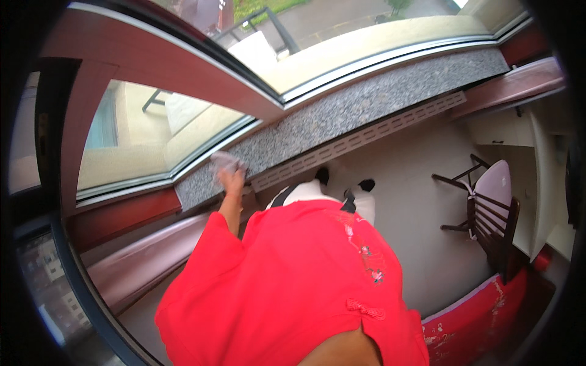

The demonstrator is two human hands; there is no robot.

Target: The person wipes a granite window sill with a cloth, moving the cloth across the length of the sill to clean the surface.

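Observation:
My left hand (232,177) presses a crumpled, pale pinkish cloth (225,161) onto the speckled grey stone windowsill (320,114), near the window corner. The fingers rest over the cloth, which is slightly blurred. Just behind it runs the metal lower frame of the window (210,158). The bare left forearm comes out of a loose red sleeve. My right hand is out of view; only the red sleeve edge shows at the lower right.
Under the sill is a slotted vent strip (361,139). A dark wooden chair (494,210) with a pink cushion stands on the right, near pale cabinets (503,132). Red embroidered fabric (476,320) lies at the lower right. A dark-framed window panel (87,293) is at the left.

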